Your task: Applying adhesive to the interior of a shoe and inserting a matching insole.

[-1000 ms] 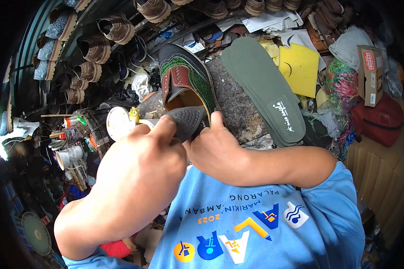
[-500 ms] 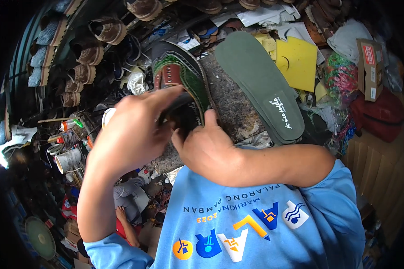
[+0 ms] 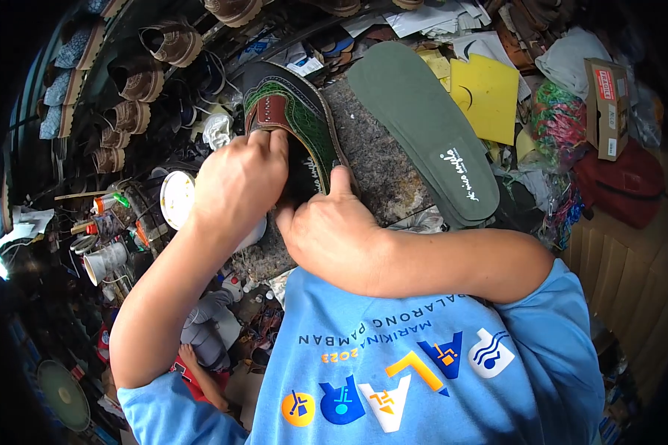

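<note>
A leather shoe (image 3: 304, 104) in green, black and reddish-brown lies toe away from me on a worn, dark work surface (image 3: 375, 137). At its opening my left hand (image 3: 237, 176) is closed, its fingertips tucked in at the edge of the brown lace panel. My right hand (image 3: 334, 233) grips the heel end, thumb up along the outer side, the other fingers curled and partly hidden. Between the hands a dark insole with pale lettering shows inside the shoe. To the right lie stacked dark green insoles (image 3: 416, 111), apart from both hands.
Yellow sheets (image 3: 490, 100) and a cardboard box (image 3: 607, 107) are beyond the insoles. Brown shoes (image 3: 137, 78) line a rack at left. A white tub (image 3: 177, 199) sits beside my left forearm, with a white cup (image 3: 104, 263) farther left. Another person's arm (image 3: 204, 378) shows lower left.
My left hand, blurred over the shoe's opening before, has shifted slightly left and settled with its fingertips at the lace panel. The dark strip by its fingers no longer shows. My right hand keeps its grip.
</note>
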Demonstrator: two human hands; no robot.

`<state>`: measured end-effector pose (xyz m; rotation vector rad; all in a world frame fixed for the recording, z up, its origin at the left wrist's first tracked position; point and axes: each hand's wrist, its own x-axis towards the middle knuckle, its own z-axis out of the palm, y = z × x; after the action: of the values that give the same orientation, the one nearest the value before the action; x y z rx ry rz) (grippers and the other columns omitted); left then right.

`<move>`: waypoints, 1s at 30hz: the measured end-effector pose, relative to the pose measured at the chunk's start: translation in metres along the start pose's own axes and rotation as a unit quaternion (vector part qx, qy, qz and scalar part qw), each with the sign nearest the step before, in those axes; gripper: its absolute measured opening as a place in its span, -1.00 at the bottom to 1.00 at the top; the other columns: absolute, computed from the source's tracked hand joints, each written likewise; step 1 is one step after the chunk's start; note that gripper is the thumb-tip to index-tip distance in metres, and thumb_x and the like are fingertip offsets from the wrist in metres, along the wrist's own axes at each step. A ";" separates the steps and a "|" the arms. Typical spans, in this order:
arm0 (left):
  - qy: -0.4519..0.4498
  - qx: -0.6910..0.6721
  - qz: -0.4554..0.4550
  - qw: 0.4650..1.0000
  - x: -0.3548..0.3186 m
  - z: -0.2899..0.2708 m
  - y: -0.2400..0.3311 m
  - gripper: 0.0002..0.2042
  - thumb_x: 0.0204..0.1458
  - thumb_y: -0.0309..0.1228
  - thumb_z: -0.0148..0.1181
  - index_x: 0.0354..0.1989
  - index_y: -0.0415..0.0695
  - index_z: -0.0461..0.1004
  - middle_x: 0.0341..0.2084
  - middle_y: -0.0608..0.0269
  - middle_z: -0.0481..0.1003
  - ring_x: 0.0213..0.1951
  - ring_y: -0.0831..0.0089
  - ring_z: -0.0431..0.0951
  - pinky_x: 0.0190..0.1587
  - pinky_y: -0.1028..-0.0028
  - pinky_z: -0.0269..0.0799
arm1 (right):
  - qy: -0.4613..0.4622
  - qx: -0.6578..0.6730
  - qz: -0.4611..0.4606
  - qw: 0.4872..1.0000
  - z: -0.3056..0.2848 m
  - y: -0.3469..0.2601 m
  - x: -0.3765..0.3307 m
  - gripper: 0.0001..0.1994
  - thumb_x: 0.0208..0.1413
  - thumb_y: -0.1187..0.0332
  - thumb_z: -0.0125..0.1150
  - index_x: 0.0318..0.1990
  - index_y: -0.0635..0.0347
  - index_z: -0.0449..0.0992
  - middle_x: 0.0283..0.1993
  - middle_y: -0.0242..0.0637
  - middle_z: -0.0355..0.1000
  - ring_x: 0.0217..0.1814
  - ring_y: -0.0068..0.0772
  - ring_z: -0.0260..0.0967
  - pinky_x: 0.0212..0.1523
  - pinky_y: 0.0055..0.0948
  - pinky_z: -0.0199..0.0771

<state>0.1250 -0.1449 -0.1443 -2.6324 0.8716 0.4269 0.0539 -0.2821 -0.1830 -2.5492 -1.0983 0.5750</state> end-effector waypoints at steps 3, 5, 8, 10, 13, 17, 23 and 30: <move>0.063 -0.156 -0.021 0.986 -0.006 -0.003 -0.013 -0.70 0.05 -0.59 0.21 0.00 -0.26 0.55 -0.26 -0.04 0.64 -0.28 -0.01 0.69 -0.21 0.17 0.64 | 0.050 -0.157 -0.016 0.986 0.005 -0.006 -0.006 -0.73 0.22 0.29 0.15 -0.03 0.23 0.58 -0.42 -0.31 0.60 -0.43 -0.29 0.56 0.23 0.41 0.07; 0.148 -0.225 0.000 0.963 -0.014 0.003 -0.018 -0.72 -0.02 -0.68 0.19 -0.08 -0.28 0.59 -0.21 0.00 0.65 -0.26 -0.03 0.69 -0.19 0.15 0.64 | 0.055 -0.157 -0.022 0.986 0.002 -0.003 -0.007 -0.73 0.22 0.28 0.15 -0.03 0.23 0.58 -0.42 -0.32 0.60 -0.43 -0.28 0.56 0.23 0.42 0.07; 0.171 -0.183 0.025 0.968 -0.015 0.014 -0.016 -0.64 -0.03 -0.66 0.20 0.00 -0.28 0.57 -0.22 -0.01 0.64 -0.26 -0.02 0.69 -0.20 0.14 0.63 | -0.019 -0.153 -0.061 0.986 -0.009 0.006 0.001 -0.74 0.22 0.28 0.16 -0.06 0.21 0.61 -0.42 -0.34 0.61 -0.42 -0.26 0.59 0.15 0.39 0.13; 0.150 -0.148 0.005 0.977 -0.007 0.014 -0.011 -0.63 -0.04 -0.65 0.19 0.01 -0.27 0.56 -0.23 0.00 0.63 -0.27 -0.02 0.69 -0.22 0.15 0.63 | -0.066 -0.056 -0.105 0.991 -0.016 0.013 0.007 -0.76 0.20 0.30 0.17 -0.08 0.19 0.64 -0.41 -0.32 0.63 -0.41 -0.28 0.61 0.05 0.33 0.17; 0.102 -0.112 -0.023 0.988 -0.004 -0.004 -0.004 -0.68 0.00 -0.67 0.19 -0.03 -0.26 0.59 -0.20 0.02 0.64 -0.26 0.01 0.70 -0.26 0.21 0.65 | -0.071 -0.050 -0.110 0.990 -0.023 0.012 0.011 -0.79 0.17 0.34 0.20 -0.11 0.16 0.66 -0.36 -0.34 0.65 -0.34 -0.29 0.64 -0.01 0.27 0.21; 0.157 -0.304 -0.086 0.936 -0.029 -0.031 -0.001 -0.74 -0.06 -0.77 0.18 -0.20 -0.30 0.65 -0.03 -0.09 0.63 -0.14 -0.03 0.70 -0.06 0.22 0.65 | -0.039 -0.050 -0.075 0.995 -0.027 0.006 0.016 -0.75 0.15 0.34 0.24 -0.06 0.17 0.67 -0.31 -0.37 0.65 -0.22 -0.24 0.66 0.10 0.42 0.20; -0.061 -0.222 0.020 0.973 -0.022 0.006 -0.004 -0.61 -0.01 -0.65 0.15 0.06 -0.36 0.58 0.07 -0.28 0.56 0.04 -0.17 0.62 0.11 0.11 0.56 | -0.107 -0.037 -0.097 0.989 -0.029 0.013 0.015 -0.86 0.10 0.37 0.27 -0.30 -0.04 0.76 -0.28 -0.38 0.69 -0.22 -0.26 0.65 -0.05 0.22 0.22; -0.182 -0.192 0.026 0.964 0.032 0.012 -0.006 -0.81 -0.03 -0.61 0.18 -0.26 -0.43 0.65 -0.22 -0.33 0.63 -0.09 -0.12 0.68 -0.03 0.11 0.61 | -0.065 -0.007 -0.078 0.995 -0.023 0.016 0.013 -0.90 0.04 0.39 0.29 -0.35 0.04 0.73 -0.35 -0.30 0.68 -0.32 -0.23 0.65 -0.08 0.21 0.23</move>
<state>0.1511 -0.1522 -0.1661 -2.7301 0.7987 1.1547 0.0833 -0.2856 -0.1733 -2.4391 -1.3360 0.7030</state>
